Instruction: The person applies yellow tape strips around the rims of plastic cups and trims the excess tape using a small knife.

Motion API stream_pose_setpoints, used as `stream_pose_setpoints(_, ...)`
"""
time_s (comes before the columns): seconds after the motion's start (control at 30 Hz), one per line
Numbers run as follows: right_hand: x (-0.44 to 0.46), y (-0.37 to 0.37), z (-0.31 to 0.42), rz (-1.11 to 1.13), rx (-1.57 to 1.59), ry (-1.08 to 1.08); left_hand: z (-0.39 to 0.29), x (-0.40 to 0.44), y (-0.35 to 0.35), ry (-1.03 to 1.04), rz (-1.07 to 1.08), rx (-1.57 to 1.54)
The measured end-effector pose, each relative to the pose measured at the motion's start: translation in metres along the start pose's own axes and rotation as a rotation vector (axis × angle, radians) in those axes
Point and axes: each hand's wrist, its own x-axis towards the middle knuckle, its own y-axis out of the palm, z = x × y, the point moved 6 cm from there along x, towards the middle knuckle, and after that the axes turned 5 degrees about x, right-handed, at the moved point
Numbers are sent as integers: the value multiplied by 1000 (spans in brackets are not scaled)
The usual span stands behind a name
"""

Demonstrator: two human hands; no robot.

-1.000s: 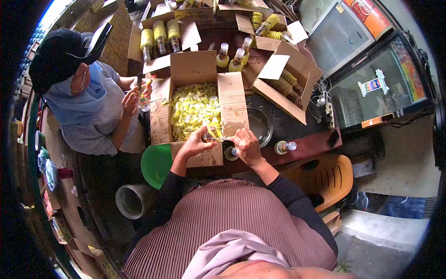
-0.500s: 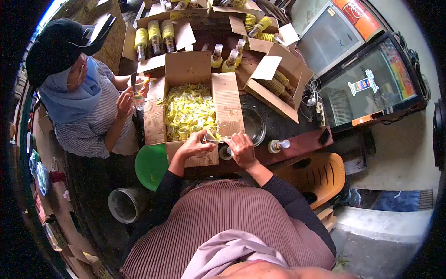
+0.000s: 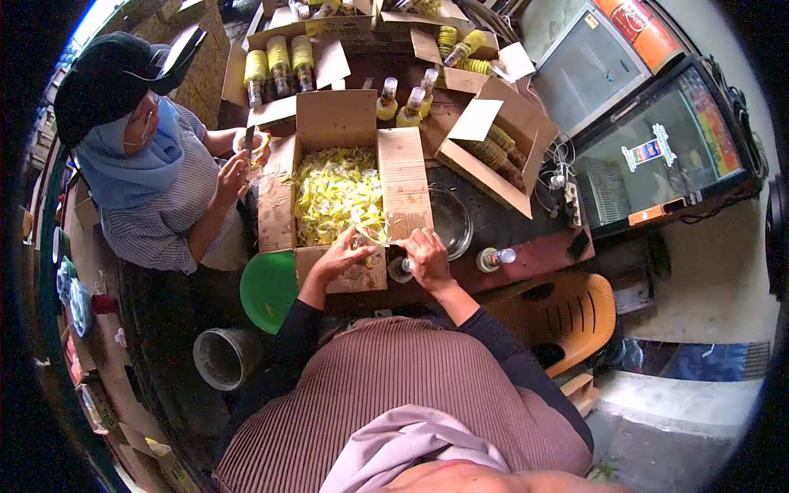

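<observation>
Over the near flap of an open cardboard box (image 3: 400, 164), my left hand (image 3: 339, 258) curls around what looks like a clear plastic cup (image 3: 367, 258), partly hidden by the fingers. A thin yellowish strip (image 3: 376, 240) stretches from there towards my right hand (image 3: 428, 259). My right fingers are pinched at the strip's end; whether they also hold a small blade I cannot make out. Yellow and whitish scraps (image 3: 341, 193) fill the box. Just beside my right hand, a clear cup or bottle (image 3: 400, 269) stands partly hidden.
At the left, a person (image 3: 156, 189) holds a knife (image 3: 250, 138) and a clear item. Stacked yellow-rimmed cups (image 3: 279, 62) and other boxes (image 3: 493, 148) stand behind. A glass bowl (image 3: 450, 223), green plate (image 3: 269, 294), bucket (image 3: 220, 361) and orange chair (image 3: 567, 320) are nearby.
The clear piece between my hands has dropped lower into my left hand, and a thin strip now shows towards my right fingers. The view has shifted slightly.
</observation>
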Motion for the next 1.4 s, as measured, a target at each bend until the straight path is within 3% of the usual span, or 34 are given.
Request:
stream_pose_setpoints(0.1,-1,0,-3,-7,-36,-39,11,4,1,-63,7,58)
stream_pose_setpoints(0.23,0,2,-11,-26,16,-5,5,6,14,7,-80,-40)
stream_pose_setpoints(0.3,0,4,-24,-28,194,136,15,13,16,14,5,-267)
stream_pose_setpoints(0.33,0,7,-30,-12,254,207,17,11,17,-18,-59,-330)
stream_pose_setpoints(0.47,4,3,-45,18,335,181,17,15,17,12,-113,-293)
stream_pose_setpoints(0.53,6,-4,-48,17,320,127,14,16,11,96,-131,61)
stream_pose_setpoints(0.77,4,-1,-58,41,218,-57,-1,14,33,16,-226,79)
stream_pose_setpoints(0.83,4,-3,-57,47,192,-93,-23,11,36,278,-495,462)
stream_pose_setpoints(0.97,3,-3,-54,49,109,-183,10,19,36,82,-396,198)
stream_pose_setpoints(1.03,1,1,-57,38,115,-199,11,17,35,87,-401,170)
stream_pose_setpoints(1.1,-3,4,-58,21,141,-234,25,14,40,-117,-247,-38)
stream_pose_setpoints(1.13,-5,5,-60,21,147,-235,28,15,47,-117,-156,-168)
stream_pose_setpoints(1.27,-2,6,-74,60,305,-116,28,14,56,-92,-210,-238)
stream_pose_setpoints(1.33,0,7,-86,57,425,8,18,19,53,18,-321,86)
stream_pose_setpoints(1.4,1,4,-89,64,420,-19,1,15,60,58,-365,43)
